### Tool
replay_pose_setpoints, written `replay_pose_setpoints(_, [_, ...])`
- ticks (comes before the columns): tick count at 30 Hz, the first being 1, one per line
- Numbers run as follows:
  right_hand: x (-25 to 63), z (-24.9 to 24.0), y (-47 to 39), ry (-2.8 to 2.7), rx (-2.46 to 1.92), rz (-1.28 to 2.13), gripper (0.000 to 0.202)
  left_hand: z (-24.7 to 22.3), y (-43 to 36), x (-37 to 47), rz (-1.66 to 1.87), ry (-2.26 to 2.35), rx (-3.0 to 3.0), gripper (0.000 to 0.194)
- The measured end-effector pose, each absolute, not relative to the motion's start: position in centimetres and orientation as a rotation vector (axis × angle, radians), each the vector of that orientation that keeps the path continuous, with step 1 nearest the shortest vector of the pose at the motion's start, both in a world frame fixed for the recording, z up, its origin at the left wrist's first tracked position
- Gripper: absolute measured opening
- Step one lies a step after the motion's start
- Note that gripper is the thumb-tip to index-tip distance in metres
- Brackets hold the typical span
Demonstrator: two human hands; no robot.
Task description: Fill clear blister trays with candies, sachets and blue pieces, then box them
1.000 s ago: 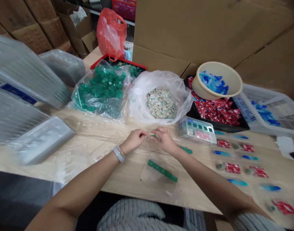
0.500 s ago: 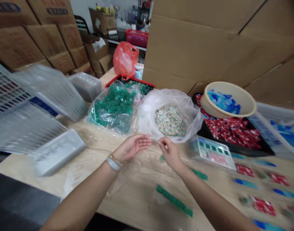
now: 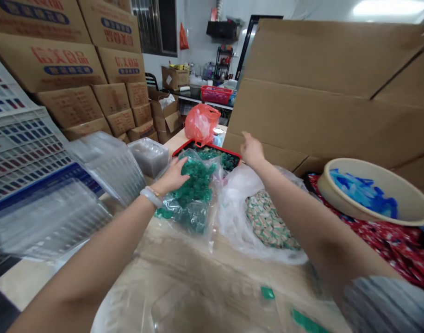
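Observation:
My left hand (image 3: 173, 176) is at the left edge of a clear plastic bag (image 3: 194, 221) filled with green wrapped pieces (image 3: 198, 182). Its fingers are stretched out and apart, and they hold nothing I can see. Farther back, my right hand (image 3: 252, 150) is raised before the cardboard sheet, its index finger extended and the others partly curled. Nothing shows in it. Below that forearm lies a white plastic bag (image 3: 229, 219), open at the top, with many small striped packets (image 3: 267, 217) inside. Behind the green pieces stands a black tray with a red rim (image 3: 207, 147).
On the right, a cream basin (image 3: 375, 215) of blue packets rests over red packets (image 3: 385, 249). Clear plastic trays (image 3: 104, 162) and a white crate (image 3: 24, 143) stand left. A cardboard sheet (image 3: 323, 106) rises behind. A red bag (image 3: 202, 124) sits farther back.
Both hands have moved forward and apart, the left to the green pieces' bag, the right up past the white bag. The view has tilted up and shifted left.

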State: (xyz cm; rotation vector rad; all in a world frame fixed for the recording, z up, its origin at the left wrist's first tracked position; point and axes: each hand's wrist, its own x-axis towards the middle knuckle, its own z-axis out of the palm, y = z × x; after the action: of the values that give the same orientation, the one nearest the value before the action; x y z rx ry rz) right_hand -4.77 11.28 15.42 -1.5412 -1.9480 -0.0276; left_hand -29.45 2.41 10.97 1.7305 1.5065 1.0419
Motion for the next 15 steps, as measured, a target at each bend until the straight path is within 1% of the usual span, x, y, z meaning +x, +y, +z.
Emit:
replay_pose_setpoints(1, [-5.2, 15.2, 12.6, -1.968, -1.589, -0.052, 0.039, 10.6, 3.3, -29.8, 0.947, 1.544, 1.831, 0.045])
replay_pose_setpoints(2, [-5.8, 14.7, 13.4, -2.000, -1.613, -0.047, 0.040, 10.1, 4.0, -30.0, 0.845, 1.591, 1.888, 0.037])
replay_pose_setpoints(5, [-8.4, 11.7, 13.1, -2.161, -1.578, 0.057, 0.027, 8.6, 4.8, -30.1, 0.568, 1.726, 1.940, 0.020])
replay_pose_setpoints(7, [-10.0, 9.3, 11.7, -2.296, -1.490, 0.160, 0.034, 7.8, 4.5, -30.1, 0.485, 1.750, 2.023, 0.014])
replay_pose_setpoints(9, [-11.0, 7.2, 10.5, -2.383, -1.387, 0.248, 0.042, 7.4, 3.9, -30.5, 0.447, 1.698, 2.143, 0.014])
replay_pose_setpoints(12, [-11.5, 5.3, 9.7, -2.491, -1.324, 0.391, 0.028, 7.4, 2.7, -31.2, 0.425, 1.623, 2.226, 0.022])
replay_pose_setpoints(13, [-11.5, 4.9, 9.7, -2.519, -1.331, 0.417, 0.026, 7.6, 2.4, -31.3, 0.467, 1.626, 2.209, 0.023])
replay_pose_setpoints(15, [-11.2, 4.5, 9.7, -2.569, -1.354, 0.398, 0.028, 8.2, 1.8, -31.4, 0.663, 1.664, 2.059, 0.021])
